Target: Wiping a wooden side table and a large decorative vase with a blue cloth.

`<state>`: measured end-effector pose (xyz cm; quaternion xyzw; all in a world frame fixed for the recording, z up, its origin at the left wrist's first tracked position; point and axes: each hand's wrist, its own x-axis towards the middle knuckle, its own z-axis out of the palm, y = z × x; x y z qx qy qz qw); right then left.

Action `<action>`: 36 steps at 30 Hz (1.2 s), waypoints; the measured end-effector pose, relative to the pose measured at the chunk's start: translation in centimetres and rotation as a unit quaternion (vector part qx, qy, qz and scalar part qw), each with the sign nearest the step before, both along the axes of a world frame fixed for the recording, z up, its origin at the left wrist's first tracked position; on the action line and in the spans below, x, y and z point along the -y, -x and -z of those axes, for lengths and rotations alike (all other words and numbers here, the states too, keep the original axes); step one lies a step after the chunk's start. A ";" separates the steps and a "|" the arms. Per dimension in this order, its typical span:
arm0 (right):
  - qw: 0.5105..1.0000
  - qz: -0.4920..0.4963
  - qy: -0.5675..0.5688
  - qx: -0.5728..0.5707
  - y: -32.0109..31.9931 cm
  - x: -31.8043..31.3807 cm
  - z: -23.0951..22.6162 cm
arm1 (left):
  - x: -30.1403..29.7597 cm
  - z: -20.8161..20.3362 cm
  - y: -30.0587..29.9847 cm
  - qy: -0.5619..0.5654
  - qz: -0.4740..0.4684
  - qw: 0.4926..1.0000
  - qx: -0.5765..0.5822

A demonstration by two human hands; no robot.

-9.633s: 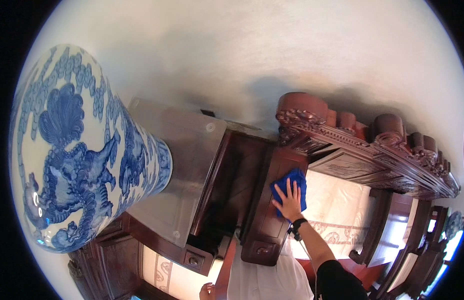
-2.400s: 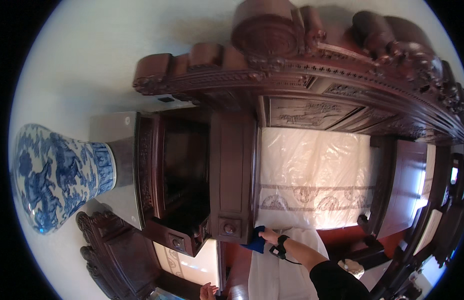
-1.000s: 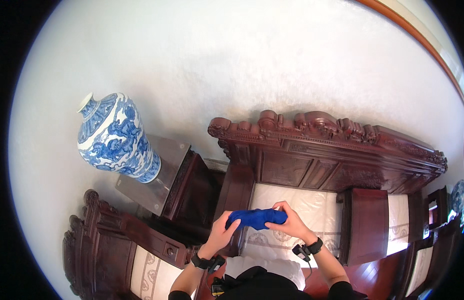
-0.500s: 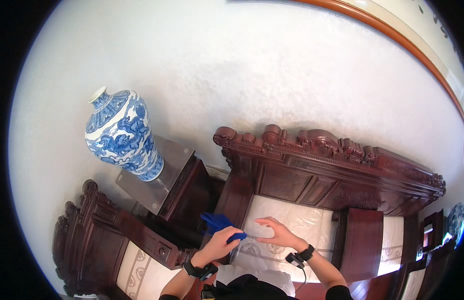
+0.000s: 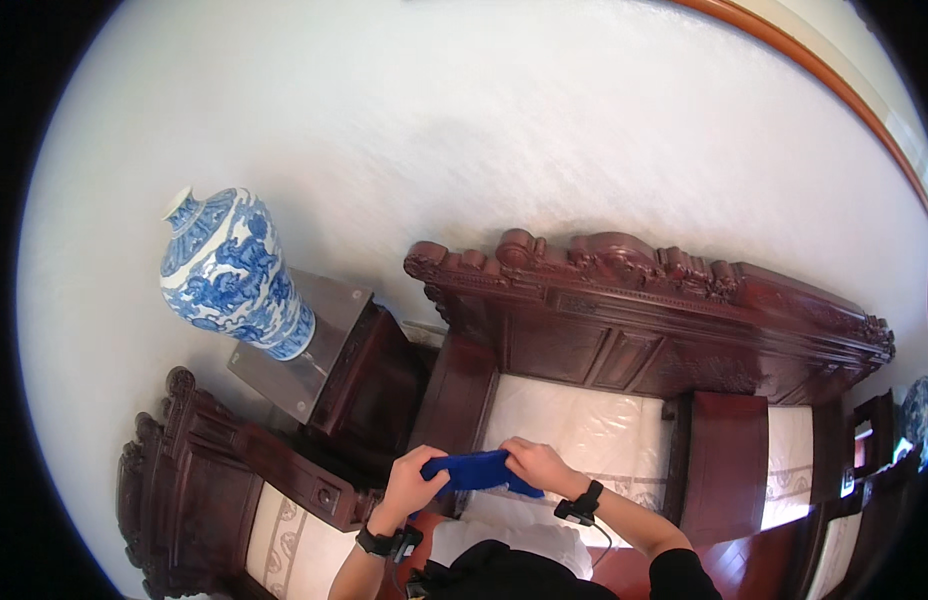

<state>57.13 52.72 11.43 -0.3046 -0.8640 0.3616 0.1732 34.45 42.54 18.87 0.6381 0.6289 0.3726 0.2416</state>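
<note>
The blue cloth (image 5: 479,471) is stretched between the person's two hands, its long axis running side to side across the body, in front of the wooden seat (image 5: 584,425). The left hand (image 5: 412,480) pinches one end, the right hand (image 5: 539,466) is closed on the other, so neither is nearer.

A: Which colours identify the cloth (image 5: 476,473) and the vase (image 5: 229,270)?
B: The cloth is plain deep blue; the vase is white, densely patterned in lighter and darker blue.
A: And the furniture?
B: The carved wooden settee (image 5: 554,345) is dark reddish brown; the armchair seat cushion (image 5: 296,535), cream with a brownish band of rounded motifs.
A: The remainder?
B: Wall (image 5: 464,150), off-white; wristbands (image 5: 584,503) and sleeve (image 5: 681,575), black.
</note>
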 end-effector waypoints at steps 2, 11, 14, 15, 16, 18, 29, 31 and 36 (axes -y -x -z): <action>0.999 0.043 -0.011 -0.006 -0.8 -0.4 -0.8 | -0.6 -0.1 -0.9 0.001 -0.012 1.000 0.005; 0.981 0.023 0.125 -0.145 -3.5 -2.3 -3.5 | -2.2 -0.7 -2.7 -0.029 -0.090 0.995 -0.036; 0.969 -0.055 0.193 -0.142 -4.2 -2.6 -3.3 | -2.1 -1.0 -3.5 -0.032 -0.108 0.992 -0.059; 0.966 -0.074 0.217 -0.120 -4.6 -2.6 -2.9 | -2.0 -0.9 -3.7 -0.017 -0.113 0.991 -0.077; 0.946 -0.082 0.277 -0.151 -4.8 -2.6 -2.7 | -2.0 -0.7 -3.8 -0.007 -0.117 0.990 -0.075; 0.919 -0.099 0.350 -0.154 -5.0 -2.9 -2.9 | -1.6 -0.1 -3.7 0.001 -0.119 0.991 -0.064; 0.792 0.090 0.474 -0.374 -6.6 -7.0 -9.8 | 2.4 5.1 1.1 0.153 -0.035 0.981 0.112; 0.824 0.097 0.395 -0.394 -7.0 -8.9 -10.2 | 3.3 4.7 2.4 0.129 -0.086 0.979 0.134; 0.770 0.151 0.277 -0.555 -5.9 -12.9 -17.1 | 7.9 6.1 7.2 0.111 -0.202 0.958 0.169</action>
